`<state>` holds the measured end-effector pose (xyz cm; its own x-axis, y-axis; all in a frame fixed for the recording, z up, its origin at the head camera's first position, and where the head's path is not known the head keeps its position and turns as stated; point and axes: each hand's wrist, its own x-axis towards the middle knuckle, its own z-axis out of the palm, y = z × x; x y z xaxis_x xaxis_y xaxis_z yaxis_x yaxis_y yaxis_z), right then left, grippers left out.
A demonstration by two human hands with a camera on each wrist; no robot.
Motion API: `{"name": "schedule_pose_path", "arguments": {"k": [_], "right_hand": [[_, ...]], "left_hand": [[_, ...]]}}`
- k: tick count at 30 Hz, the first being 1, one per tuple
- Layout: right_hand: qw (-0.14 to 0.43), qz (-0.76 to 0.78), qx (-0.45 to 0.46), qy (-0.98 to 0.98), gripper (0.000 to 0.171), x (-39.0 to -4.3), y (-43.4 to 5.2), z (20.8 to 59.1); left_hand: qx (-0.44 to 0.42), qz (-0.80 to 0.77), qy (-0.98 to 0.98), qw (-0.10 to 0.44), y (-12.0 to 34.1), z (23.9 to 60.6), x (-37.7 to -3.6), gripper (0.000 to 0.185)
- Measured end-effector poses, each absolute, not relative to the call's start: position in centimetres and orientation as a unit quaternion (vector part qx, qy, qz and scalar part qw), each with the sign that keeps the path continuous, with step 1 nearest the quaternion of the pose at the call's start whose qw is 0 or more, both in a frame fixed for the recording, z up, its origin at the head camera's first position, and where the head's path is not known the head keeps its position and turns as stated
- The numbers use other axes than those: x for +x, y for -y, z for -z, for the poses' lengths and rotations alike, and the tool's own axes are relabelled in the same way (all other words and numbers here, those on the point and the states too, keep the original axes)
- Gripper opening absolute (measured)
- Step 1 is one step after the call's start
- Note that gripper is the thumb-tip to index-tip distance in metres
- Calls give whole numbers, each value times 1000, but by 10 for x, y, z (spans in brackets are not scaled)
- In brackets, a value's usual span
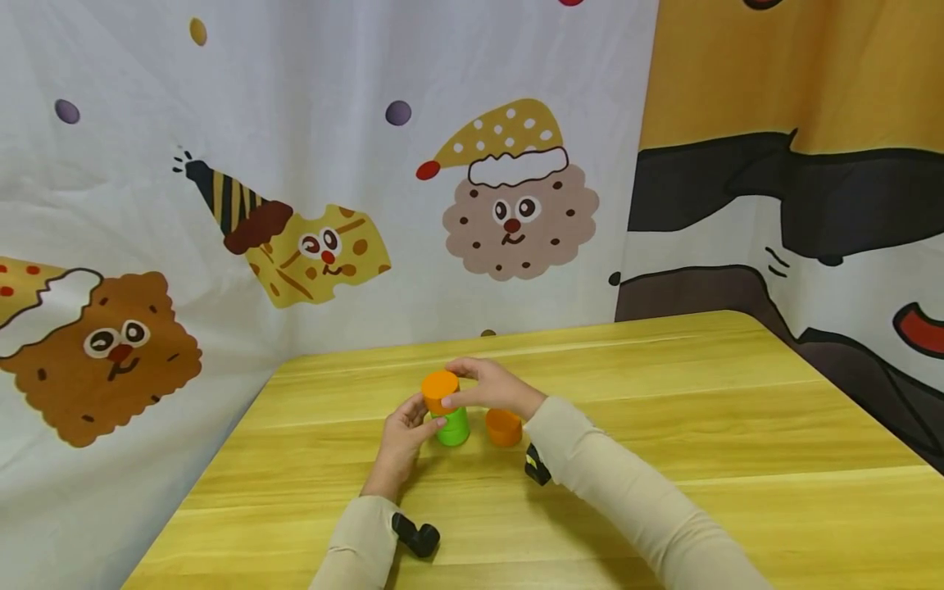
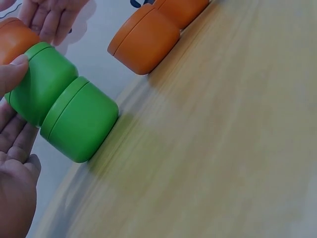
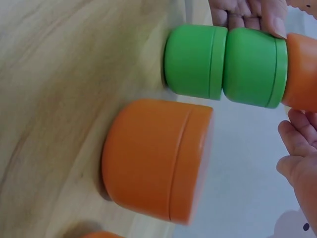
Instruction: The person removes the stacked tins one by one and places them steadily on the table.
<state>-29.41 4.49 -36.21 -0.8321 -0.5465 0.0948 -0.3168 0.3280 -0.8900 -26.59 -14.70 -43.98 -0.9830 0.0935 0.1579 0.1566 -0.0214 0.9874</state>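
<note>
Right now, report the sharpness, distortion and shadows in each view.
Head view: evenly lit and sharp, wide-angle bend at the edges, soft shadows under both sleeves on the table. Left wrist view: green containers crisp, the wood grain beyond smeared. Right wrist view: loose orange container close and a little soft, with a small dark shadow at its base.

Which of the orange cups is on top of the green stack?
The orange cup held by both hands, atop the two green cups; the other orange cup stands alone on the table.
</note>
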Motion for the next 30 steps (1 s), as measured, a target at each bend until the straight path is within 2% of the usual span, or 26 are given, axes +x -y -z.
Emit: {"name": "schedule_pose_path", "arguments": {"k": [6,14,30], "right_hand": [[105,517,-274,-804,63,-295,-42,365],[93,515,-290,-801,47,-293,-40,366],[95,521,-284,-799,46,-296,-39,373]], "left_hand": [[-87,708,701,22,147,440,-266,50],[-87,712,696,27,146,441,-267,50],[-83,710,699,25,147,440,-266,52]]}}
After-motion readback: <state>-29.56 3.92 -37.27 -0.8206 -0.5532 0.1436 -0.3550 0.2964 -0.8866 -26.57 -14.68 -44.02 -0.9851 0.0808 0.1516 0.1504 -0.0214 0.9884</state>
